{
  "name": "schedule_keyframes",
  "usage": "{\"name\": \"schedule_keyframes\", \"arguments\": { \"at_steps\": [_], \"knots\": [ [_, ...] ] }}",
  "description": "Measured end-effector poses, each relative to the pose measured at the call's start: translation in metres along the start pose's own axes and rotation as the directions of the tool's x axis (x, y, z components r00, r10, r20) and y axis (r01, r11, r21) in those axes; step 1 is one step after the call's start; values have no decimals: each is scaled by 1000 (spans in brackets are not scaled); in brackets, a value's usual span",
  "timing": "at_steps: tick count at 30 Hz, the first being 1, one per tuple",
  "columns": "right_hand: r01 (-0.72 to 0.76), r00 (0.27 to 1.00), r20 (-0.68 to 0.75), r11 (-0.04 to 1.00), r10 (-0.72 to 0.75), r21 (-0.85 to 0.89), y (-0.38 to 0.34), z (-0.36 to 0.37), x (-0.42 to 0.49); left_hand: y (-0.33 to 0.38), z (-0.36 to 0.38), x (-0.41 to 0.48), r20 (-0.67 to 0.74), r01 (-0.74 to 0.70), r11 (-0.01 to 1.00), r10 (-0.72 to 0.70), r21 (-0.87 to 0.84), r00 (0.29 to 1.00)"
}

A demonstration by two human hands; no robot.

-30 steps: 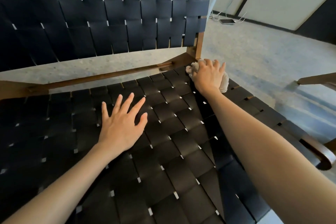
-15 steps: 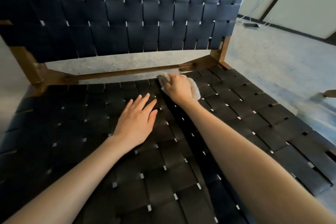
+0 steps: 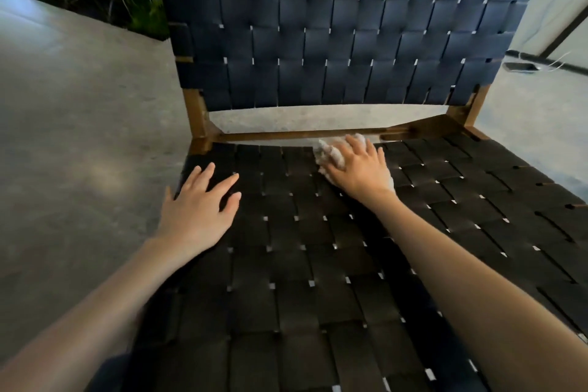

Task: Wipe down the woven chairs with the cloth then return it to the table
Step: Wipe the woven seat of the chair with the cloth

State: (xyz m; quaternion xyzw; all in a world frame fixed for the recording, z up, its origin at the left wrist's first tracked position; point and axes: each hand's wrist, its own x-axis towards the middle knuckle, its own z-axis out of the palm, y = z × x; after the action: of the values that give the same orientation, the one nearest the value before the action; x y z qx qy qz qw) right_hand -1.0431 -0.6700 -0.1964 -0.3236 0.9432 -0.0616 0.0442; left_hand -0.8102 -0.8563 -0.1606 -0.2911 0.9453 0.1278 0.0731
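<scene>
Our right hand (image 3: pixel 359 170), fingers spread, presses the crumpled white cloth (image 3: pixel 327 153) onto the black woven chair seat (image 3: pixel 318 264) at its rear edge. Our left hand (image 3: pixel 200 210) lies flat near its left edge, fingers wide.

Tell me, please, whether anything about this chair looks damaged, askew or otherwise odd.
Nothing stands out. The seat and backrest straps look intact and evenly woven, the frame looks sound, and the right hand presses the cloth at the seat's back edge.
</scene>
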Motion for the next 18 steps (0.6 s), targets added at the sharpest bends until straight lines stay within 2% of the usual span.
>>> {"name": "schedule_keyframes", "arguments": {
  "at_steps": [3, 6, 9, 12, 15, 18],
  "knots": [
    [-164, 983, -77, 984, 169, 66, 5, -1, 10, -4, 4, 0, -74, 28, 996, -34, -82, 997],
    [-217, 966, -95, 956, 239, 200, -9, -1, 19, -9, 6, 2, -121, 145, 966, -173, -214, 977],
    [-115, 984, -109, 966, 144, 232, -38, 2, 20, -14, 7, 7, -59, 217, 934, -242, -283, 968],
    [21, 995, -96, 943, 12, 332, -88, 10, 20, -22, 5, 6, -40, 180, 928, -204, -325, 978],
    [156, 988, -81, 892, -135, 425, -152, 21, 20, -30, 6, 0, -7, 142, 878, -163, -458, 987],
    [218, 976, -103, 833, -192, 509, -195, 22, 23, -33, 7, -7, 3, 115, 819, -138, -563, 990]
  ]
}}
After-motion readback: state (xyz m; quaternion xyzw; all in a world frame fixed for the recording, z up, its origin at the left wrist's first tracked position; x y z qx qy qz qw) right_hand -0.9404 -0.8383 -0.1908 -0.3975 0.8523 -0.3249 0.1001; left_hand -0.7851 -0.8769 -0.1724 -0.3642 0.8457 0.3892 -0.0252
